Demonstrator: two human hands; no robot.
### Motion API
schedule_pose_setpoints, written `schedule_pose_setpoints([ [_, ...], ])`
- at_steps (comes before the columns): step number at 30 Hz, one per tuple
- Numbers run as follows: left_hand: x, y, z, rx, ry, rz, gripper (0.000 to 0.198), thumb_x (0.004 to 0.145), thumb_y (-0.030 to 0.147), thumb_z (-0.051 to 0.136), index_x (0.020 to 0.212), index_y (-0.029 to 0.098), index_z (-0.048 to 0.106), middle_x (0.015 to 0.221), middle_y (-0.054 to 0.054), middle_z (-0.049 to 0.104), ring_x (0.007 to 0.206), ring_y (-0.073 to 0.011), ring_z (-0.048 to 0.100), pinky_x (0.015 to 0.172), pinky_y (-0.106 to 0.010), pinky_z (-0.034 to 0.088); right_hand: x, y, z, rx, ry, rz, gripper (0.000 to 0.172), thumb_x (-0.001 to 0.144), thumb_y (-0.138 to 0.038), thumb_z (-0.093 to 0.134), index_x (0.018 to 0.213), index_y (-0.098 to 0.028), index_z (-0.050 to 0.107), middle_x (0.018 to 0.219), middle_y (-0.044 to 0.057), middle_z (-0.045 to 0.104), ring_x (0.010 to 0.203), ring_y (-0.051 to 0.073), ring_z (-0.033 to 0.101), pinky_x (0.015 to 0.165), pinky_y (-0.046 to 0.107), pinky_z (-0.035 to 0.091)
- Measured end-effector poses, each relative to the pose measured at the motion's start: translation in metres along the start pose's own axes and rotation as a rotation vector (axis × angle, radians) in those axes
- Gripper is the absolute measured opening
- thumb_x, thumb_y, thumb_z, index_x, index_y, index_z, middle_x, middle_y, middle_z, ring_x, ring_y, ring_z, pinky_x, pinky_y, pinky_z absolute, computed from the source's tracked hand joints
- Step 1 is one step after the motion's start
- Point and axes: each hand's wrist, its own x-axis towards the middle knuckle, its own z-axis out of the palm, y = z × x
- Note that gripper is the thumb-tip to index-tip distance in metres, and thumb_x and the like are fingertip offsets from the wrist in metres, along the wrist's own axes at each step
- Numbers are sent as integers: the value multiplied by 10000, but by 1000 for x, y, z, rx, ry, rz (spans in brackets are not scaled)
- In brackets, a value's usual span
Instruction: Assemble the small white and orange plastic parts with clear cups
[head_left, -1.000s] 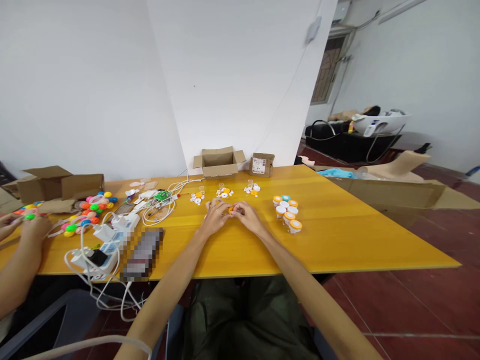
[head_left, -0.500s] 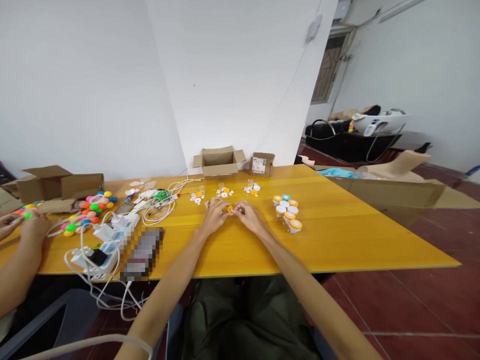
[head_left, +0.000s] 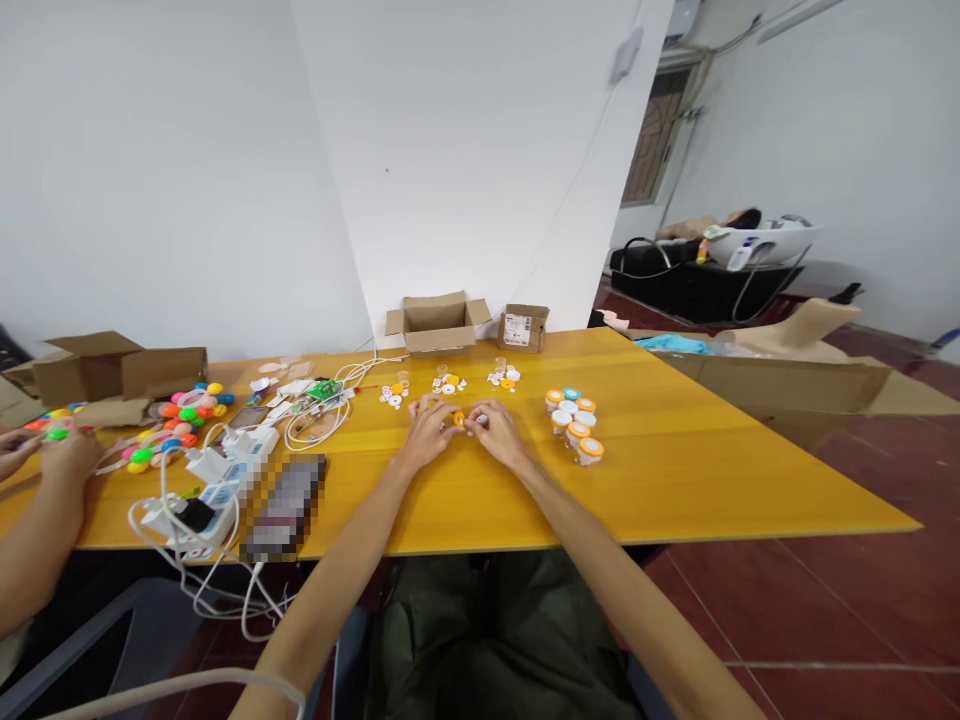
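Note:
Just past the table's middle, my left hand (head_left: 429,434) is closed around a small orange round piece (head_left: 459,419). Facing it, my right hand (head_left: 498,432) pinches a small white piece (head_left: 481,420), its fingertips close to the orange one. The fingers hide most of both pieces. Beyond my hands lie three little groups of loose parts: white and orange discs with clear cups, at the left (head_left: 396,394), the middle (head_left: 449,384) and the right (head_left: 508,383). To the right of my right hand stands a cluster of small clear containers (head_left: 578,430) with orange, white and blue tops.
An open cardboard box (head_left: 440,342) and a smaller box (head_left: 523,329) stand against the wall. On the left are a power strip (head_left: 236,478) with cables, a blurred-out phone-like object (head_left: 289,505), and colourful balls (head_left: 187,413). Another person's hands (head_left: 69,452) work at far left.
My right fingers have shifted slightly, drawing the white piece a little apart from the orange one. My left hand stays almost still. The other person's hands moved slightly.

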Motion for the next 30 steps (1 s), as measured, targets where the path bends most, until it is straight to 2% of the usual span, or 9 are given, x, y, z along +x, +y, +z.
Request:
schedule_pose_setpoints([
  [11, -1, 1, 1, 7, -39, 39, 251, 873, 288, 685, 1124, 276, 704, 1088, -54, 734, 1210, -280, 505, 1000, -431, 330, -1, 2, 2, 42, -34, -43, 109, 788, -174, 664, 705, -243, 665, 1000, 54, 661, 1052, 229, 617, 967, 396, 470],
  [16, -1, 2, 0, 11, -50, 25, 267, 873, 317, 682, 1138, 290, 703, 1078, -53, 730, 1196, -285, 512, 1000, -437, 328, -1, 2, 2, 55, -35, -55, 109, 797, -197, 660, 702, -249, 673, 1005, 57, 661, 1057, 234, 613, 973, 409, 473],
  [30, 0, 6, -3, -11, -28, 22, 238, 852, 250, 702, 1089, 262, 711, 1046, -51, 739, 1176, -267, 532, 977, -410, 342, -1, -2, 2, 71, -15, -54, 118, 794, -174, 663, 699, -244, 663, 1011, 54, 653, 1041, 222, 622, 967, 394, 475],
])
